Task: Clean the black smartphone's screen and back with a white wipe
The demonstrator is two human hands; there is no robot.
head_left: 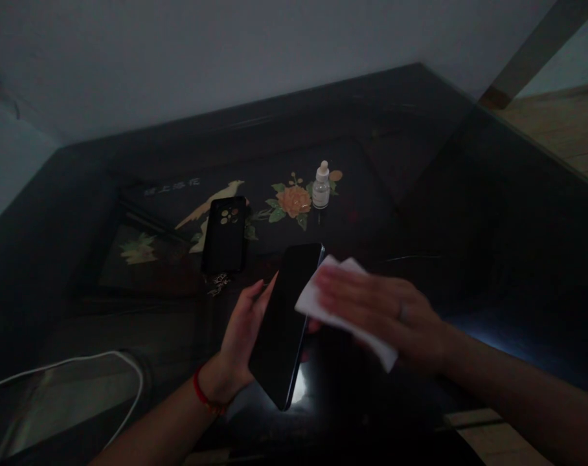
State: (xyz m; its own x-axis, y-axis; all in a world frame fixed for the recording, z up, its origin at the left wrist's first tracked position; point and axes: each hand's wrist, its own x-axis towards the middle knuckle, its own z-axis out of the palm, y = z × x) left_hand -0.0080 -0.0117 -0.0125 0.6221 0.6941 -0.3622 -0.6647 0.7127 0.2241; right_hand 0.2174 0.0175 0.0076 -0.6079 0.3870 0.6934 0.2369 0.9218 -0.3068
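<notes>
A black smartphone (287,323) lies tilted in my left hand (243,333), its dark screen facing up. The thumb rests along the phone's left edge and fingertips show past its right edge. My right hand (381,310), slightly blurred and wearing a ring, holds a white cloth or tissue (313,298) under its fingers. Part of the cloth lies over or just above the phone's right edge; whether it touches the screen I cannot tell. Beyond the phone, a black phone case (225,243) with camera cutouts lies on the table.
A small clear dropper bottle (321,191) with a white top stands upright on the dark glossy table (420,155), beside a flower picture. A white cable (129,359) curves at the lower left. A wall (216,58) rises behind the table's far edge.
</notes>
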